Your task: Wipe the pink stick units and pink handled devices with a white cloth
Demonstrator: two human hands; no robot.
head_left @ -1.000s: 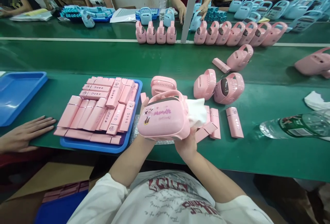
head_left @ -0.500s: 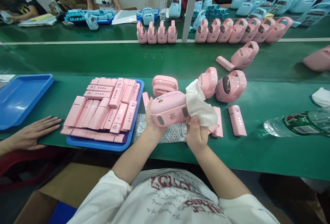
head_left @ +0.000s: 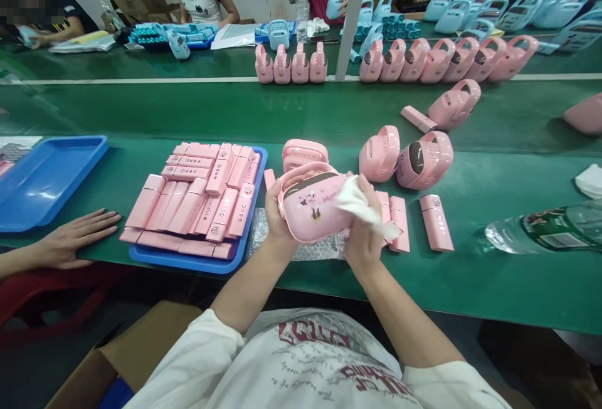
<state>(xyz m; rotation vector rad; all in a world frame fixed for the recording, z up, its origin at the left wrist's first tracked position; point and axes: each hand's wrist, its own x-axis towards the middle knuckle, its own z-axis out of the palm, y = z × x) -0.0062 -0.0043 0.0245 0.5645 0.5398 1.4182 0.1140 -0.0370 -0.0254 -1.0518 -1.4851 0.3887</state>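
Observation:
My left hand [head_left: 278, 217] is wrapped round the left end of a pink portable speaker [head_left: 313, 211] with a carry handle. Its printed front, with a cartoon figure, faces up toward me. A white cloth [head_left: 353, 199] is gripped in my right hand [head_left: 365, 239] and lies against the speaker's right end. Bubble wrap [head_left: 320, 249] is on the table beneath. Just behind stands another pink speaker [head_left: 303, 152], partly hidden. Right of my hands lie pink stick-shaped microphones [head_left: 399, 224], and two more pink speakers [head_left: 380, 153] stand behind them.
A blue tray [head_left: 239, 252] at left holds many pink microphones. Another blue tray [head_left: 89, 158] and a co-worker's hand [head_left: 89, 236] are farther left. A plastic bottle [head_left: 545, 230] lies at right. Pink speakers line the far ledge, with people and blue speakers beyond.
The speaker has been turned in my hands, from its underside showing to its printed front and handle showing. My right hand with the cloth has moved closer onto its right end.

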